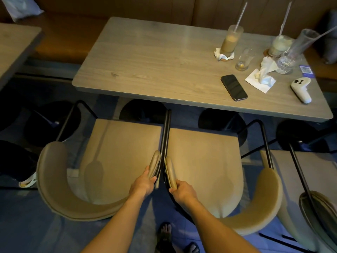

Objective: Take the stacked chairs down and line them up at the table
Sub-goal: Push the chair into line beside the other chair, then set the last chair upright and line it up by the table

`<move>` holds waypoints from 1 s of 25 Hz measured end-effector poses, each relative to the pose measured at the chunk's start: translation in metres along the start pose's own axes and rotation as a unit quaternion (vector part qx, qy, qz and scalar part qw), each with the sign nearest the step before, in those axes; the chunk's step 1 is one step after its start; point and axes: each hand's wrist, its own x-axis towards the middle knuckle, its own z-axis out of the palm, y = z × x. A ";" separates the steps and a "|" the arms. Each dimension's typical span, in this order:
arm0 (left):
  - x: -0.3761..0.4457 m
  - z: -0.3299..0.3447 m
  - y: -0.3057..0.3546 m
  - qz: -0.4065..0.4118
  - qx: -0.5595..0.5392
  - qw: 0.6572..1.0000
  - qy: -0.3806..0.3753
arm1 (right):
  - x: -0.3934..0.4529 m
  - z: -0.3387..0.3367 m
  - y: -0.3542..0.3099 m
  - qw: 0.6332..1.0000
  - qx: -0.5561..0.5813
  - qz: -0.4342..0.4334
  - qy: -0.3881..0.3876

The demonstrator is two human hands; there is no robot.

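Observation:
Two tan padded chairs stand side by side on the floor, facing the near edge of the wooden table (145, 57). The left chair (118, 152) and the right chair (206, 161) touch along their black inner frames. My left hand (144, 183) grips the right end of the left chair's curved backrest. My right hand (180, 190) grips the left end of the right chair's backrest. A third tan chair (295, 170) stands at the far right, partly cut off by the frame.
On the table's right part lie a black phone (234, 87), a white controller (300, 90), crumpled napkins (262, 77) and several glasses with straws (231, 41). A brown bench (73, 33) runs behind. Another table (12, 46) sits left. My sandalled feet (165, 236) are below.

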 end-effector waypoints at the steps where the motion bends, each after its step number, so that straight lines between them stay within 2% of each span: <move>1: -0.001 0.000 0.000 -0.002 0.006 1.000 0.003 | 0.001 0.000 -0.001 1.000 -0.004 0.001 0.002; 10: -0.002 -0.003 0.005 -0.007 0.036 0.999 -0.006 | 0.003 0.000 -0.001 0.999 -0.035 0.007 0.007; 15: -0.013 -0.001 0.003 -0.018 -0.059 0.998 -0.034 | -0.011 -0.006 0.003 1.000 0.025 0.000 -0.011; 20: -0.070 0.002 0.036 -0.066 -0.040 0.995 0.061 | -0.041 -0.034 0.021 0.991 0.134 -0.016 -0.003; 22: -0.086 -0.002 0.050 -0.046 -0.096 0.992 0.070 | -0.059 -0.058 0.029 0.981 0.190 -0.024 -0.010; 25: -0.127 0.007 0.079 0.038 -0.213 0.976 0.038 | -0.097 -0.102 0.062 0.969 0.240 -0.052 0.001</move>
